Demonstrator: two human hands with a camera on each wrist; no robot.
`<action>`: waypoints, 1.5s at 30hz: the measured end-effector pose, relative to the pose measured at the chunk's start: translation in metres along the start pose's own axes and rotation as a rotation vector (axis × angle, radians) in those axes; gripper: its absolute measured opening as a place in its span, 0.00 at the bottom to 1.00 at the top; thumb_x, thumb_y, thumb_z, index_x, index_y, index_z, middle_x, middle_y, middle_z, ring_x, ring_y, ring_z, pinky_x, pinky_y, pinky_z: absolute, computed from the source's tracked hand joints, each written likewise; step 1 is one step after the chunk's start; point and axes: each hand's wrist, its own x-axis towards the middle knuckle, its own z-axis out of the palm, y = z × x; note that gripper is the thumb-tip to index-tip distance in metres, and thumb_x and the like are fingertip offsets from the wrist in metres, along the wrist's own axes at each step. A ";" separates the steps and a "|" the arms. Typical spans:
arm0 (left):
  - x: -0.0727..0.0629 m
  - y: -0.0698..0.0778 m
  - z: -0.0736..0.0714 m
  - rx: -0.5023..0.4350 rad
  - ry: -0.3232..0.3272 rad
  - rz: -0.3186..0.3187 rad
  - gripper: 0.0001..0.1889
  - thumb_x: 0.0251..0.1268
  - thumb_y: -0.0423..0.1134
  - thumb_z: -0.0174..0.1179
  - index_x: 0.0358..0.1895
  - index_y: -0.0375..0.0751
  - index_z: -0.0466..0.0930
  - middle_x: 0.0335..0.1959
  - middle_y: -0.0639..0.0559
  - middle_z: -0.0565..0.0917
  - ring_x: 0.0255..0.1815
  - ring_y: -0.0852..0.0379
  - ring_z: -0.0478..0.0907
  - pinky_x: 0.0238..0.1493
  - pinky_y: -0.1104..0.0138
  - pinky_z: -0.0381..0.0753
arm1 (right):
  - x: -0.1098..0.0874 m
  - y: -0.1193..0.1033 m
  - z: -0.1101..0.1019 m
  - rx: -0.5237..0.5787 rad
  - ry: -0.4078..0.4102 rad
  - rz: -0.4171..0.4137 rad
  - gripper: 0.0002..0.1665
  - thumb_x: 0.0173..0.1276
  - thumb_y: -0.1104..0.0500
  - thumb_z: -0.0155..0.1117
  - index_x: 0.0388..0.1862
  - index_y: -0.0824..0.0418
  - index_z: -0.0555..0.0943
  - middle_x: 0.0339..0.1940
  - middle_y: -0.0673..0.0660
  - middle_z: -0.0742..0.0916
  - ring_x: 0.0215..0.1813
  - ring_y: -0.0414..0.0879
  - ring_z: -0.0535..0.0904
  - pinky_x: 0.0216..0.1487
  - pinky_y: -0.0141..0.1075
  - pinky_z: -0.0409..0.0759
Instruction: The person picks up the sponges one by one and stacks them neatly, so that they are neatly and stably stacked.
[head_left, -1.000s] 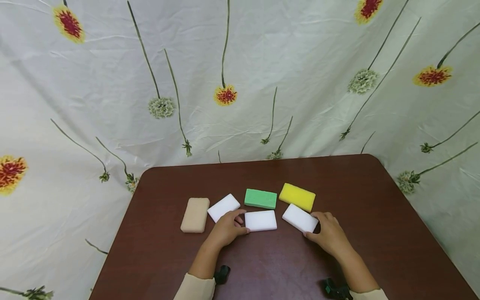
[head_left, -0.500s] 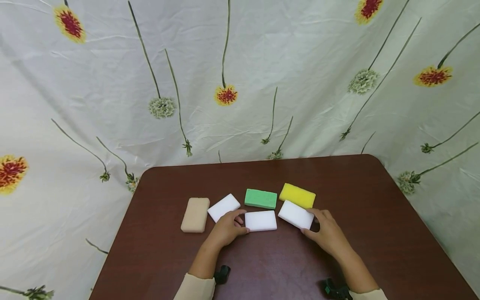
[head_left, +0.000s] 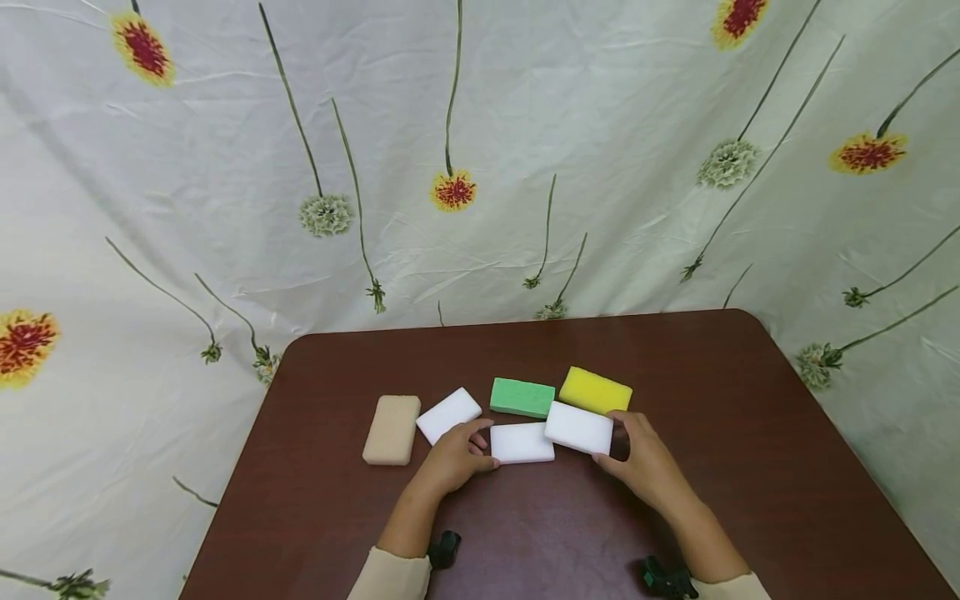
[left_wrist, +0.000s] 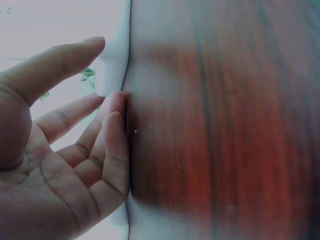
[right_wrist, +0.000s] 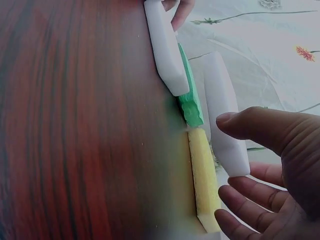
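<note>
My right hand grips a white sponge by its right end, thumb on the near side and fingers on the far side. In the right wrist view this white sponge is raised off the table, beyond the yellow sponge. Its left end overlaps the middle white sponge in the head view. My left hand holds that middle sponge's left end between thumb and finger. A green sponge and a yellow sponge lie just behind.
Left of the middle sponge a third white sponge lies at a slant, partly hidden by the left hand. Beside it is a beige sponge. Everything is on a dark brown table against a flower-printed cloth.
My right hand has lifted its white sponge and carried it to the left, from beside the middle white sponge to over its right end. The left hand stays put.
</note>
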 end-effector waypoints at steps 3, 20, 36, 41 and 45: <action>0.000 0.000 0.000 0.000 -0.001 0.000 0.33 0.54 0.37 0.76 0.66 0.40 0.77 0.40 0.50 0.81 0.37 0.58 0.77 0.40 0.64 0.77 | 0.001 -0.002 0.003 0.005 0.015 -0.025 0.38 0.57 0.60 0.79 0.63 0.68 0.73 0.57 0.65 0.80 0.56 0.58 0.82 0.56 0.52 0.80; -0.001 -0.001 0.001 -0.013 0.000 -0.007 0.34 0.54 0.37 0.76 0.66 0.42 0.76 0.42 0.49 0.80 0.38 0.57 0.77 0.40 0.63 0.77 | 0.007 -0.010 0.024 0.043 0.008 -0.101 0.38 0.57 0.58 0.80 0.67 0.62 0.76 0.60 0.61 0.81 0.58 0.55 0.81 0.59 0.51 0.80; -0.002 0.000 0.001 -0.028 0.010 -0.005 0.32 0.54 0.36 0.76 0.65 0.40 0.78 0.40 0.49 0.81 0.38 0.59 0.77 0.39 0.67 0.77 | 0.009 -0.020 0.037 0.073 -0.039 -0.138 0.39 0.57 0.57 0.80 0.68 0.60 0.76 0.62 0.58 0.82 0.60 0.53 0.80 0.60 0.50 0.80; -0.002 -0.002 0.002 -0.032 0.013 0.006 0.32 0.53 0.35 0.76 0.64 0.39 0.78 0.40 0.48 0.81 0.37 0.59 0.77 0.38 0.68 0.76 | 0.010 -0.022 0.040 0.068 -0.053 -0.152 0.39 0.58 0.57 0.80 0.68 0.60 0.76 0.63 0.57 0.81 0.61 0.52 0.79 0.61 0.50 0.80; -0.002 -0.002 0.002 -0.037 0.015 0.014 0.32 0.52 0.34 0.77 0.64 0.39 0.78 0.40 0.47 0.81 0.37 0.59 0.77 0.38 0.67 0.76 | 0.011 -0.025 0.041 0.063 -0.059 -0.161 0.39 0.59 0.56 0.80 0.68 0.59 0.76 0.63 0.57 0.81 0.63 0.52 0.79 0.62 0.50 0.79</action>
